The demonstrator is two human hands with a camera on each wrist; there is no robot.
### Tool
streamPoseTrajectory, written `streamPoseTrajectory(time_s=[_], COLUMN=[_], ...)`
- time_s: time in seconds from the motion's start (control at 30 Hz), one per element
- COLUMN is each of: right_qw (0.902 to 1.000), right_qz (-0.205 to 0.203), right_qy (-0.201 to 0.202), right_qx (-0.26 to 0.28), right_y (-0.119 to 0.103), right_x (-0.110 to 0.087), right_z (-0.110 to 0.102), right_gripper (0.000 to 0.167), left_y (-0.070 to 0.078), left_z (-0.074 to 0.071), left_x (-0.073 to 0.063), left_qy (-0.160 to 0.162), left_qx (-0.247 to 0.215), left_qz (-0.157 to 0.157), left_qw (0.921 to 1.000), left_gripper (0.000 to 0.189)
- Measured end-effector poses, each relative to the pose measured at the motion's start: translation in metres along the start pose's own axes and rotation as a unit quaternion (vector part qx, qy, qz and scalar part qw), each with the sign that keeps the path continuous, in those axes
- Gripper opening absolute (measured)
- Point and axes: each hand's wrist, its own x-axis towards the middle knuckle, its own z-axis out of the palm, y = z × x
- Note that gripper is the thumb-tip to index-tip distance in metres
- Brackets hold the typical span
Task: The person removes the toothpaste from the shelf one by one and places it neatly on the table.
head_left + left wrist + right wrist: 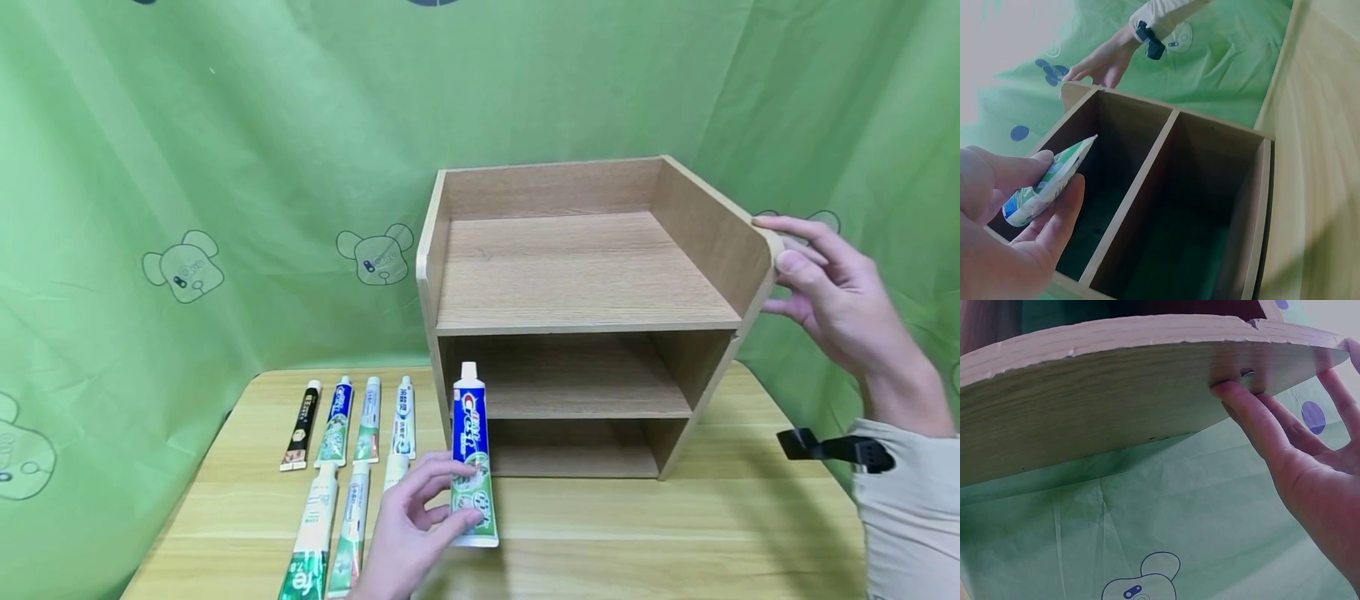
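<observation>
A blue and green Crest toothpaste tube (pixel 471 417) is pinched between the thumb and fingers of my left hand (pixel 408 525). The tube is held cap up, in front of the left side of a wooden shelf unit (pixel 577 275). In the left wrist view the tube (pixel 1054 178) appears edge-on before the unit's openings. At the unit's right side, my right hand (pixel 847 292) touches the upper front corner of the side panel (pixel 1116 400). Its fingers (pixel 1254 415) lie fairly straight against the panel's outer face.
Left of the unit, several toothpaste tubes lie in two rows on the wooden table (pixel 232 500), among them a black tube (pixel 302 425) and a white and green tube (pixel 311 533). My left hand partly covers one white tube (pixel 396 468). A green curtain (pixel 300 125) hangs behind.
</observation>
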Motion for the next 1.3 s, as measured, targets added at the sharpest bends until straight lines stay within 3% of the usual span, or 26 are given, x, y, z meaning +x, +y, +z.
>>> streamPoseTrajectory(time_s=[0.37,0.57,0.77,1.1,1.3], right_qw=[0.9999,0.9997,0.9998,0.9999,0.9999], right_qz=[-0.004,-0.009,-0.008,-0.004,-0.007], right_qy=[-0.003,-0.002,0.0,0.008,0.001], right_qx=[0.013,0.025,0.019,0.014,0.015], right_y=[0.0,-0.003,-0.004,-0.007,-0.007], right_x=[0.0,-0.002,-0.003,-0.005,-0.007], right_z=[0.001,-0.001,0.001,0.001,0.001], right_gripper=[0.046,0.046,0.046,0.046,0.046], left_y=[0.007,0.009,0.009,0.005,0.008], left_z=[-0.023,-0.034,-0.047,-0.078,-0.099], left_x=[-0.011,-0.016,-0.024,-0.036,-0.039], left_qy=[0.036,0.039,0.068,0.098,0.127], left_qx=[0.027,0.029,0.045,0.071,0.11], left_qz=[-0.017,-0.022,-0.034,-0.036,-0.064], left_qw=[0.9988,0.9986,0.9961,0.992,0.9838], left_gripper=[0.04,0.04,0.042,0.044,0.046])
